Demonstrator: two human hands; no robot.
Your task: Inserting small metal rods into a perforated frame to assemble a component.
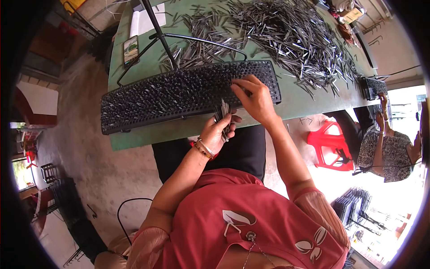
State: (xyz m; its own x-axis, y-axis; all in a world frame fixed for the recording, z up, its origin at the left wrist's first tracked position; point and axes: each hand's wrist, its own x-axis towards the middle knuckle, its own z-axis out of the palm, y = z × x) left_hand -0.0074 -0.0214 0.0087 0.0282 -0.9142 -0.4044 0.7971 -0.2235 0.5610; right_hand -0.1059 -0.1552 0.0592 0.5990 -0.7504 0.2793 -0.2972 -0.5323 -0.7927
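A long black perforated rack (156,94) lies across the near edge of the green table, with many small dark strips standing in its holes; more bare holes show toward its right end. Below its front edge, my left hand (215,134) is closed round a bundle of thin dark metal strips (223,109), which stick up past the thumb. Over the right part of the rack hovers my right hand (256,99), its thumb and forefinger pinched close to the holes. Whatever sits between those fingertips is too small to make out.
Behind the rack spreads a big heap of loose strips (295,38) on the green table (197,85). A black wire frame (156,33) rises from the rack. A phone (131,49) lies at the left. To the right are a red stool (329,145) and another person (387,150).
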